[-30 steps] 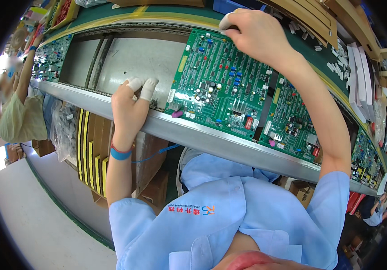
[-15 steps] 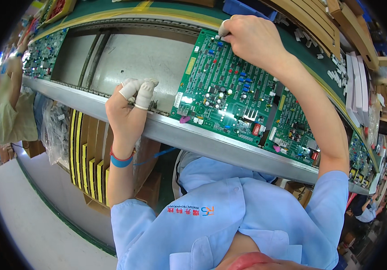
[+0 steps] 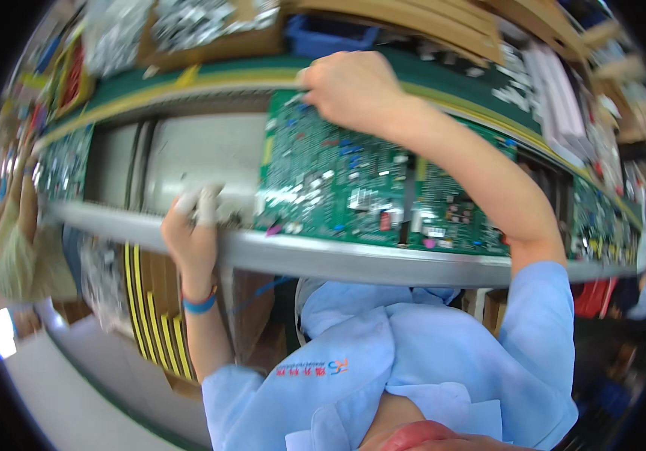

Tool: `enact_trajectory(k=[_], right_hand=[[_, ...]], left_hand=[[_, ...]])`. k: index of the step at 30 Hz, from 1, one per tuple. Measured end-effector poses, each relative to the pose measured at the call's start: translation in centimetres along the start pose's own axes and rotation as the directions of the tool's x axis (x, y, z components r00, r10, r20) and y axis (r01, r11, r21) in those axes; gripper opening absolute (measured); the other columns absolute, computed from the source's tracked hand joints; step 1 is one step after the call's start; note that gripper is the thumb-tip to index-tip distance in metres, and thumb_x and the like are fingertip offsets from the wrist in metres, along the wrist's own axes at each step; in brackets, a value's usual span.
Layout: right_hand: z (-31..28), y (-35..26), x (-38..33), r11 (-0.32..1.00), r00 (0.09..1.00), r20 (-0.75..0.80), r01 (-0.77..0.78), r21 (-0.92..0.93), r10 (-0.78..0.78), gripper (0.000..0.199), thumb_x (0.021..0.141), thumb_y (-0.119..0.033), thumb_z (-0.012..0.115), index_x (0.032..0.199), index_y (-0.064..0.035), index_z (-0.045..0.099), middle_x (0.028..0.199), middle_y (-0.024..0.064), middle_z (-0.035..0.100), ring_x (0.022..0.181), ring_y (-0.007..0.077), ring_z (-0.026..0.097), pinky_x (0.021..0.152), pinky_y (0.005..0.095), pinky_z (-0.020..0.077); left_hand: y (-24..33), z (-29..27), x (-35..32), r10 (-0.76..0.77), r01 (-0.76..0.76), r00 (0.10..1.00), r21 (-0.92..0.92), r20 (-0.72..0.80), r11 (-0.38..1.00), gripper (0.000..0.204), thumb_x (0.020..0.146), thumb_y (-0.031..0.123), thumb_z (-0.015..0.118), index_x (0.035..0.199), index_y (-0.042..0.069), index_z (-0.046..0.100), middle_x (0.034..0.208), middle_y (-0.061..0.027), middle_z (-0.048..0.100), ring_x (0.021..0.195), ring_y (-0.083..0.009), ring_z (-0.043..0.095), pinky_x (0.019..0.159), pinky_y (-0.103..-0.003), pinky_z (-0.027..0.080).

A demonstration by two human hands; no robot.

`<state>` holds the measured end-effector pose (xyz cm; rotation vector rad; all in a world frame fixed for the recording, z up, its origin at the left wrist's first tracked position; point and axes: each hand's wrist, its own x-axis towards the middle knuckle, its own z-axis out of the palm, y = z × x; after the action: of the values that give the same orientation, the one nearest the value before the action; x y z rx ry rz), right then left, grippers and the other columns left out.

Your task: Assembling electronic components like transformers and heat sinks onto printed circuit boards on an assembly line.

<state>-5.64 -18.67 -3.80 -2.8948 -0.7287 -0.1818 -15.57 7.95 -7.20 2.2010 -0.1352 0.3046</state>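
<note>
A large green circuit board [image 3: 323, 173] lies on the rail line in front of me, crowded with small parts. Over its far left corner is my right hand [image 3: 357, 86], fingers closed in a pinch; what they hold, if anything, is hidden. My left hand [image 3: 191, 237] is by the near rail, left of the board and apart from it. White finger cots cover its fingertips, which are curled together; motion blur hides anything between them. A second green board [image 3: 454, 199] sits just right of the first, partly under my right forearm.
A metal rail [image 3: 293, 252] runs along the near side. Beyond the far rail stand a blue bin [image 3: 330, 36] and a carton of small metallic parts [image 3: 210, 34]. Loose white parts [image 3: 514, 83] lie at the far right. Another person [image 3: 26, 233] works at the left beside another board [image 3: 66, 161].
The whole view has shifted and blurred as my head turned. My right hand stays at the board's far left corner, and my left hand stays near the front rail.
</note>
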Motion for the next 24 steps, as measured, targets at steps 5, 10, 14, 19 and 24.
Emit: enact_trajectory(k=[5,10,14,19,24], right_hand=[[-4.3,4.6,-6.3,0.99,0.956,-0.277,-0.062,0.125,0.095,0.014,0.08,-0.021,0.066,0.089,-0.0114,0.07,0.083,0.0073,0.067,0.077,0.0286,0.065,0.066,0.0396,0.051],[-9.4,13.6,-16.0,0.901,0.742,-0.519,-0.399,0.167,0.425,0.015,0.08,-0.022,0.067,0.094,-0.02,0.071,0.083,0.0061,0.067,0.078,0.0273,0.065,0.066,0.0387,0.0489],[-11.9,24.8,-26.6,0.681,0.546,-0.579,-0.732,0.024,0.606,0.023,0.083,-0.023,0.064,0.104,-0.0246,0.069,0.091,0.0123,0.068,0.085,0.034,0.064,0.071,0.0424,0.0503],[-8.7,33.7,-32.7,0.663,0.553,-0.38,-0.69,0.291,0.742,0.043,0.078,0.004,0.054,0.115,-0.0157,0.066,0.096,0.0136,0.069,0.088,0.0248,0.066,0.076,0.035,0.0507],[-8.2,34.3,-32.8,0.804,0.72,-0.366,-0.565,0.184,0.59,0.044,0.076,0.007,0.06,0.115,-0.0106,0.067,0.11,0.0134,0.066,0.105,0.0248,0.062,0.091,0.0324,0.0464]], left_hand=[[-0.9,0.4,-0.9,0.002,-0.003,1.0,-0.055,-0.026,0.999,0.017,0.092,0.007,0.056,0.094,-0.004,0.068,0.079,-0.0023,0.061,0.071,-0.0078,0.053,0.062,-0.022,0.042],[-2.7,-0.2,-1.0,-0.03,0.028,0.999,-0.104,-0.017,0.994,0.022,0.095,0.012,0.055,0.096,-0.006,0.067,0.075,-0.0023,0.059,0.068,-0.0071,0.049,0.059,-0.021,0.04],[-2.2,0.6,-0.2,-0.059,0.063,0.998,-0.159,0.024,0.985,0.025,0.096,0.017,0.056,0.096,-0.004,0.068,0.074,-0.0019,0.059,0.063,-0.006,0.049,0.054,-0.02,0.038],[-2.9,0.8,0.3,-0.095,0.101,0.995,-0.187,0.041,0.977,0.026,0.096,0.02,0.056,0.099,-0.003,0.069,0.074,-0.0021,0.06,0.061,-0.006,0.05,0.052,-0.019,0.037],[-3.0,-0.4,0.1,-0.133,0.132,0.991,-0.082,0.002,0.988,0.026,0.096,0.019,0.054,0.101,-0.002,0.07,0.075,-0.0018,0.062,0.065,-0.0066,0.052,0.055,-0.02,0.039]])
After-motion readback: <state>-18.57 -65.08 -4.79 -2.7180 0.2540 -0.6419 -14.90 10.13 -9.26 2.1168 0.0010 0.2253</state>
